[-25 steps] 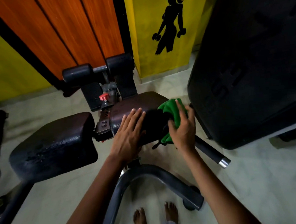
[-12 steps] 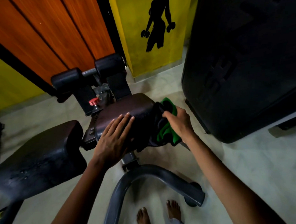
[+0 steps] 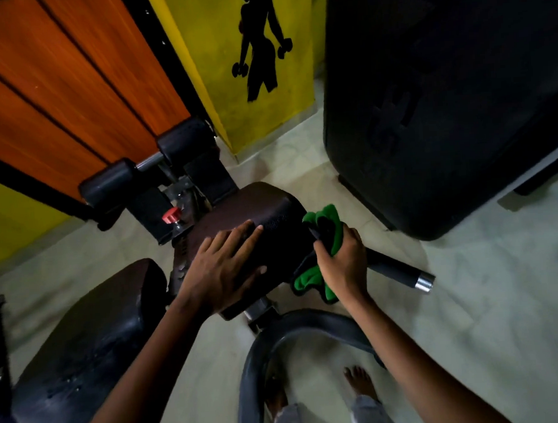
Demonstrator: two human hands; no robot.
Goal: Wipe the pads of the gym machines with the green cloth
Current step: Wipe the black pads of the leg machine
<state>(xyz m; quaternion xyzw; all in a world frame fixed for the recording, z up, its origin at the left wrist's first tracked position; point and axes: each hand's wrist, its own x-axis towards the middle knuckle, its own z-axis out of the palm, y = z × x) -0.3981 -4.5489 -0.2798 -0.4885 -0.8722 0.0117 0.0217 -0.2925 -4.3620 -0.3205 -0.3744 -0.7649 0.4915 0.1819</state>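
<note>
While the left hand (image 3: 222,272) lay flat with straight fingers on top of the dark brown seat pad (image 3: 264,212), the right hand (image 3: 345,263) gripped the bunched green cloth (image 3: 328,228) against that pad's right edge, above a black handle bar (image 3: 400,271) with a chrome end. A second brown pad (image 3: 93,331) sat to the left, apart from the first. A red knob (image 3: 171,214) stood behind the seat, near two black foam rollers (image 3: 114,181).
</note>
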